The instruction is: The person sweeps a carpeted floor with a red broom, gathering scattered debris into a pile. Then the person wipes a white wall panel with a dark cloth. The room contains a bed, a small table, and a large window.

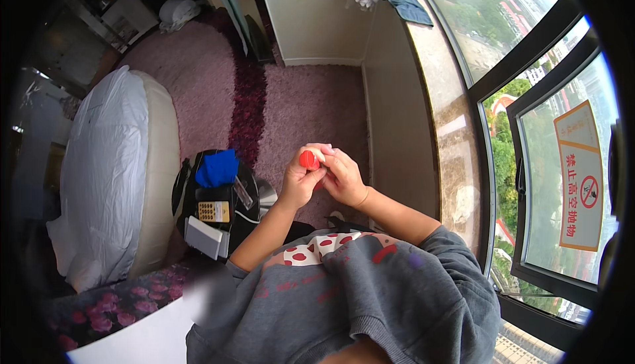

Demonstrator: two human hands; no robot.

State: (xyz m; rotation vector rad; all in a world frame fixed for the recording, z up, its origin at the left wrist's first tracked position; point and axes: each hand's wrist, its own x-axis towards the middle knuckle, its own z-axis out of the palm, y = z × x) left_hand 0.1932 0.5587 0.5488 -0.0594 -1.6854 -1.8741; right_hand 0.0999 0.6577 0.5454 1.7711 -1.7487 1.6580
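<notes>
Both hands are together in front of my chest, above the carpet. My left hand (pixel 296 185) is wrapped around a small red object (pixel 309 160) with a rounded, glossy end showing. My right hand (pixel 349 179) meets it from the other side, its fingertips closed on the object next to the left thumb. A little more red shows between the palms. Fingers hide most of the object, so its exact kind cannot be told.
To the left, a round black surface (pixel 246 227) holds a blue cloth (pixel 217 168), a yellow keypad device (pixel 214 212) and a white box (pixel 203 237). Beyond is a rounded bed (pixel 111 165). A marble sill (pixel 459 165) and an open window sash (pixel 560 175) bearing a sign are right.
</notes>
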